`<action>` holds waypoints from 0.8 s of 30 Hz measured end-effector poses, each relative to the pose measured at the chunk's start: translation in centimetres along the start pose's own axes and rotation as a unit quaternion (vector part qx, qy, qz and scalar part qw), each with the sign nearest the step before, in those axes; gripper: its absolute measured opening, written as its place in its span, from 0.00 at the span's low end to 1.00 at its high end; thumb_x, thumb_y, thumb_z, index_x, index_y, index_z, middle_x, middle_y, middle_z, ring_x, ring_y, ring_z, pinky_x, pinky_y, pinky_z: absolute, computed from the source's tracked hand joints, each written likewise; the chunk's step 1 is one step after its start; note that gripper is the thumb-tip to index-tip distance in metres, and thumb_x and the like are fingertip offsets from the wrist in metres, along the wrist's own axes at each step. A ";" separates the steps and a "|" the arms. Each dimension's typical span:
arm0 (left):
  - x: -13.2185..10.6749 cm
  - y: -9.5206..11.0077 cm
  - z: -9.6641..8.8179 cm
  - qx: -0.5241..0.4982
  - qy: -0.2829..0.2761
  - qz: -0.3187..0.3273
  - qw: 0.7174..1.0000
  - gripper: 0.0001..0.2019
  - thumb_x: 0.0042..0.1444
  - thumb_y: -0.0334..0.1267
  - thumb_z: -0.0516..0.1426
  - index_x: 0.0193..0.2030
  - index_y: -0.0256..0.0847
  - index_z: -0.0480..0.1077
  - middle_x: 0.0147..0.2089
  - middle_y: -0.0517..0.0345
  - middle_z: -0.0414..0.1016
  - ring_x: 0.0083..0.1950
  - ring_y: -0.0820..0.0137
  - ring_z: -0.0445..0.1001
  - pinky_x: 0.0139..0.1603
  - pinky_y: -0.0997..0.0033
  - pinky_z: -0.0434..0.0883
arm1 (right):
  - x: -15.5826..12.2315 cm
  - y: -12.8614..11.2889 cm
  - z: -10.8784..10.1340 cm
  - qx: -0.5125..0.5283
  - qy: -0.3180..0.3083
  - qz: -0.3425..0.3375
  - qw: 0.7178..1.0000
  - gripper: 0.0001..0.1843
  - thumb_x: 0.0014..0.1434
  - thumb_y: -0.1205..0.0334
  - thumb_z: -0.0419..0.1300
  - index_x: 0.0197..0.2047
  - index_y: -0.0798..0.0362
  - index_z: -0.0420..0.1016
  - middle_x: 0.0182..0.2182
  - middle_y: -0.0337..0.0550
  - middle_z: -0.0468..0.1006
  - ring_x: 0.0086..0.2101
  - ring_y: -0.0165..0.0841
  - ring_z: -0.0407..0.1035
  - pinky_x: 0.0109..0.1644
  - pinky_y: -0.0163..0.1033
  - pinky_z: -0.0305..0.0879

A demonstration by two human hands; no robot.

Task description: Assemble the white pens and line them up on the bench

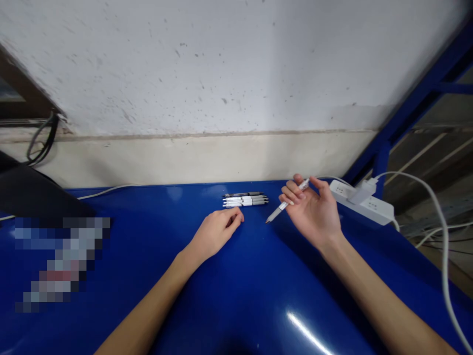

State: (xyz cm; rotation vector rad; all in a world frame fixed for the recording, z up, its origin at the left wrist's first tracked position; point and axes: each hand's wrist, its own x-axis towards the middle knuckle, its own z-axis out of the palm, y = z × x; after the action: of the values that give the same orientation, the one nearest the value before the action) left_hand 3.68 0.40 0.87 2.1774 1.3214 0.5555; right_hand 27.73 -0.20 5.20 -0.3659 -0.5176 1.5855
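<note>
My right hand (309, 207) is raised over the blue table (236, 296), palm turned partly up. Its curled fingers hold a white and grey pen (280, 210), tip slanting down to the left. Several pens (245, 199), white, grey and black, lie side by side near the table's back edge. Just in front of them my left hand (218, 229) rests on the tabletop, fingers curled in and thumb closed against them. Nothing shows in that hand.
A white power strip (369, 204) with a plugged-in charger (364, 191) sits at the right, its white cable (439, 222) looping forward. At the left are a dark object (37, 197) and a pixelated patch (64, 264). Behind stands a stained wall (221, 74).
</note>
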 end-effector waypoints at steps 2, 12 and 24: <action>0.0 0.0 0.0 0.005 0.000 0.000 1.000 0.12 0.71 0.39 0.50 0.42 0.45 0.75 0.35 0.63 0.78 0.34 0.68 0.74 0.35 0.71 0.61 | 0.0 0.0 0.1 -0.003 0.000 -0.001 1.000 0.10 0.68 0.61 0.52 0.35 0.51 0.71 0.25 0.33 0.48 0.24 0.30 0.50 0.30 0.34 0.63; 0.0 -0.1 0.0 0.004 -0.003 0.005 1.000 0.11 0.71 0.38 0.51 0.42 0.45 0.74 0.35 0.63 0.78 0.35 0.68 0.74 0.35 0.70 0.61 | 0.0 -0.1 0.1 -0.008 -0.008 -0.014 1.000 0.09 0.68 0.62 0.52 0.36 0.52 0.71 0.25 0.33 0.49 0.24 0.29 0.50 0.31 0.34 0.63; 0.0 0.1 -0.1 0.007 -0.005 0.009 1.000 0.11 0.71 0.38 0.50 0.42 0.45 0.74 0.35 0.62 0.78 0.35 0.67 0.74 0.36 0.70 0.62 | 0.0 0.0 0.1 -0.032 -0.009 -0.029 0.999 0.09 0.68 0.61 0.54 0.37 0.52 0.72 0.25 0.33 0.50 0.25 0.29 0.51 0.32 0.34 0.63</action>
State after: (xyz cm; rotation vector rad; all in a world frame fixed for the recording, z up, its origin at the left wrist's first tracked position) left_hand 3.66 0.39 1.01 2.2019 1.3057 0.5441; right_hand 27.68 -0.17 5.33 -0.3824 -0.5881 1.5190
